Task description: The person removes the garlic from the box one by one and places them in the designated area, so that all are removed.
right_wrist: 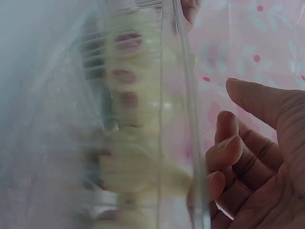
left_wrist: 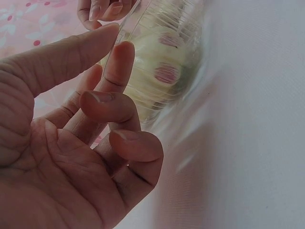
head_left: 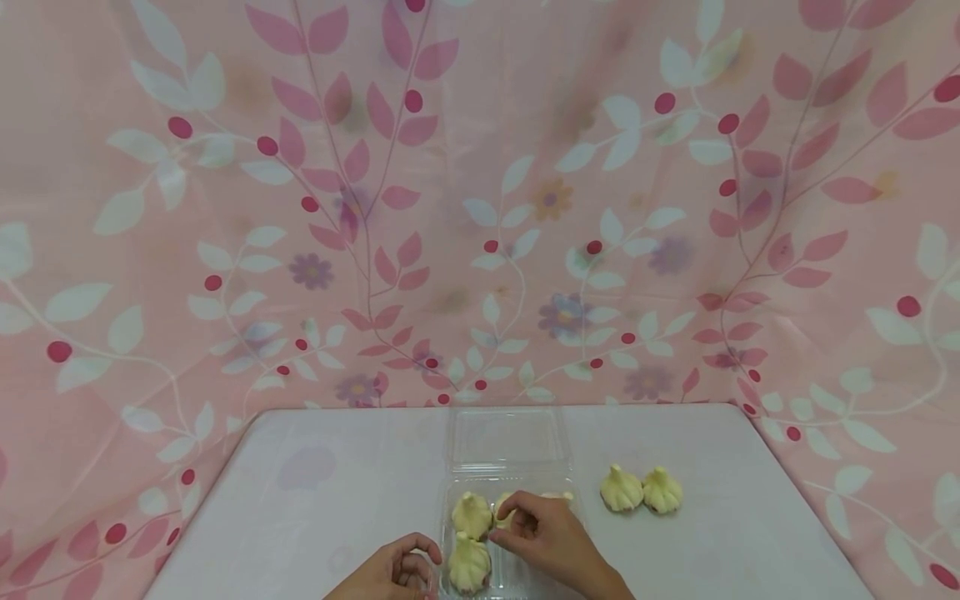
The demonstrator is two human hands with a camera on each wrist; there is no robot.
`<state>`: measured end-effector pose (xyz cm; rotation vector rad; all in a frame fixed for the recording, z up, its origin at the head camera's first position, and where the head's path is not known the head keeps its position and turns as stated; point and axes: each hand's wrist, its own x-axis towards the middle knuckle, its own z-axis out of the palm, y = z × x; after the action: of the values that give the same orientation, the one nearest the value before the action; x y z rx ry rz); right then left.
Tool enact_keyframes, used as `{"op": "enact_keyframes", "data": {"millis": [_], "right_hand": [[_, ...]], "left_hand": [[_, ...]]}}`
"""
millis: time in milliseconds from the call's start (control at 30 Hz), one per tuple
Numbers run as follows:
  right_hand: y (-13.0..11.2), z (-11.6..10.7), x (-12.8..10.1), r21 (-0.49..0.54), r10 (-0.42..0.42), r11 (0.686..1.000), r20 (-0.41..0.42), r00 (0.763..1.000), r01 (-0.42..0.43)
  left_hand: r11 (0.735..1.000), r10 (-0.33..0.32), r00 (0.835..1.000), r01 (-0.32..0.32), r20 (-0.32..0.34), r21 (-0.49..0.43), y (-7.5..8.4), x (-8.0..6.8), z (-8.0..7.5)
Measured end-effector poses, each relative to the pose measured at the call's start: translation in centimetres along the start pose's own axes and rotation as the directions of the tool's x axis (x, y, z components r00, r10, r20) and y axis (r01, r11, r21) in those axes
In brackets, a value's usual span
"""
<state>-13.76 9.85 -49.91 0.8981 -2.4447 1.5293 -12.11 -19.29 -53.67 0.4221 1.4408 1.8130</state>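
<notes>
- The clear ribbed plastic clamshell container (head_left: 504, 500) sits at the near edge of the pale counter (head_left: 337, 500), its long axis running away from the person, lid hinged open at the far end.
- The left hand (head_left: 393, 571) touches the container's near left wall, fingers loosely curled, gripping nothing.
- The right hand (head_left: 551, 537) reaches over the right rim, fingertips pinching a soft, pleated pale yellow garlic-shaped bun (head_left: 504, 510) inside.
- Two similar buns (head_left: 471, 540) lie in the container's left half.
- Two more loose buns (head_left: 641, 490) rest right of the container, nearer the right hand.
</notes>
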Motion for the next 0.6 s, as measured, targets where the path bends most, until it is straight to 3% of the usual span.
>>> {"op": "enact_keyframes", "data": {"millis": [600], "right_hand": [[-0.5,1.4,0.6,0.011,0.084,0.996,0.057,0.995,-0.085]], "left_hand": [[1.0,0.01,1.0,-0.009,-0.006,0.017,0.2,0.0,0.1]]}}
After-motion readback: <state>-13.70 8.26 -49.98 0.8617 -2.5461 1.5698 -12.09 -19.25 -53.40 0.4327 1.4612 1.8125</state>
